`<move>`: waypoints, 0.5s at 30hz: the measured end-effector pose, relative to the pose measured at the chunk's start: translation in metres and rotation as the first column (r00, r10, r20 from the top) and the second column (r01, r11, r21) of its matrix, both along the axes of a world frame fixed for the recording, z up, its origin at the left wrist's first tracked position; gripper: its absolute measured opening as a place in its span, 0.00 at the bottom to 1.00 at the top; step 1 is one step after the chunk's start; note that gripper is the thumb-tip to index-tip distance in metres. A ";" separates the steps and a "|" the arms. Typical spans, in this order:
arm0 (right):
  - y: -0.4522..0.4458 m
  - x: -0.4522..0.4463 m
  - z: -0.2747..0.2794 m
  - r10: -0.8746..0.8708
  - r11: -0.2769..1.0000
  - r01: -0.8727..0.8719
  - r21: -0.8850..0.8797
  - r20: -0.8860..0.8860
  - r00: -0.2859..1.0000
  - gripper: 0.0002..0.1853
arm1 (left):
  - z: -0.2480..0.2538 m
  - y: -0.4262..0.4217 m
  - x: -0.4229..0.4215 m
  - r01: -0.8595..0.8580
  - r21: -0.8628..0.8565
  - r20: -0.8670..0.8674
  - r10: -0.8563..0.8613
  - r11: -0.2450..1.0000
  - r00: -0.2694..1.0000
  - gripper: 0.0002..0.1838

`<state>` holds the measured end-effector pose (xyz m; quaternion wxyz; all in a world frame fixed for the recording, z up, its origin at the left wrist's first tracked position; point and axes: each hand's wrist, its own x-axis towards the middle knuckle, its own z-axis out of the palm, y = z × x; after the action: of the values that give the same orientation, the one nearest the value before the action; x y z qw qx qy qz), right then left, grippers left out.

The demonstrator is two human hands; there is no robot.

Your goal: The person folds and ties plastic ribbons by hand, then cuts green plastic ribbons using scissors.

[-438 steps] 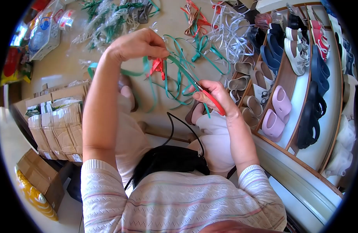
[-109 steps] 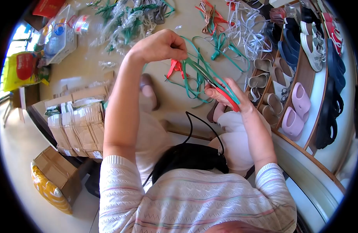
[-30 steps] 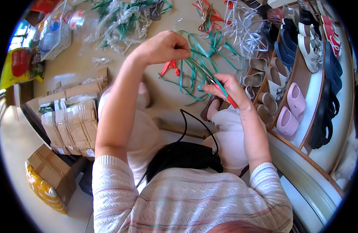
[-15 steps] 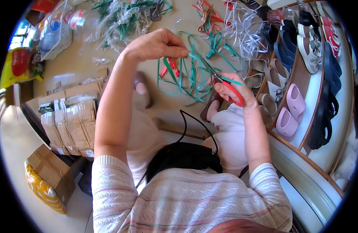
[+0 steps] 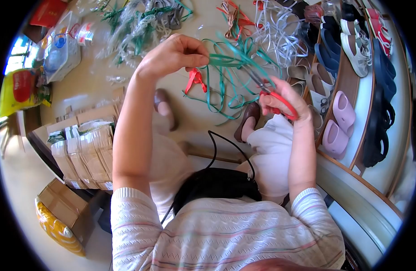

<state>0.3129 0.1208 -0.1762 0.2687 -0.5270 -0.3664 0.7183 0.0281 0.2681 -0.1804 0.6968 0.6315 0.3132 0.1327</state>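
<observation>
My left hand (image 5: pixel 175 55) pinches a flat green strap (image 5: pixel 225 60) between thumb and fingers. The strap stretches across to my right hand (image 5: pixel 294 98), which is wrapped round red-handled scissors (image 5: pixel 287 106). The metal blades point up and left, close beside the green strands; whether they touch them I cannot tell. Part of the green strap passes over the fingers of my right hand. Below the hands, more green strap hangs or lies in loose loops. A piece of red strap (image 5: pixel 196 80) is on the floor near my left hand.
White and green strands (image 5: pixel 142 31) lie heaped at the top, with pale straps (image 5: pixel 282 36) farther right. A shoe rack with pink clogs (image 5: pixel 336 137) lines the right side. Cardboard boxes (image 5: pixel 84 153) stand at left. A black bag (image 5: pixel 212 183) rests on my lap.
My hands have drawn farther apart, the right one shifting right and slightly down with the scissors. The green strap now runs straighter from my left hand. The view has tilted slightly.
</observation>
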 end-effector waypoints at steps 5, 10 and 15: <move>-0.009 0.039 0.008 -0.065 0.981 0.116 0.156 -0.299 0.952 0.24 | 0.002 -0.001 -0.001 -0.003 0.027 -0.019 0.003 1.000 1.000 0.08; -0.002 0.018 0.007 0.086 0.996 -0.079 0.046 -0.176 0.981 0.18 | 0.000 -0.003 0.007 0.036 0.003 -0.039 -0.035 0.999 0.999 0.08; 0.001 0.002 -0.007 0.182 0.980 -0.178 0.088 -0.043 0.982 0.19 | 0.001 -0.009 0.013 0.092 0.006 -0.078 -0.091 0.996 0.993 0.08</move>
<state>0.3154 0.1218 -0.1830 0.2339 -0.4614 -0.4354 0.7367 0.0413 0.2589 -0.1797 0.6863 0.6534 0.3101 0.0774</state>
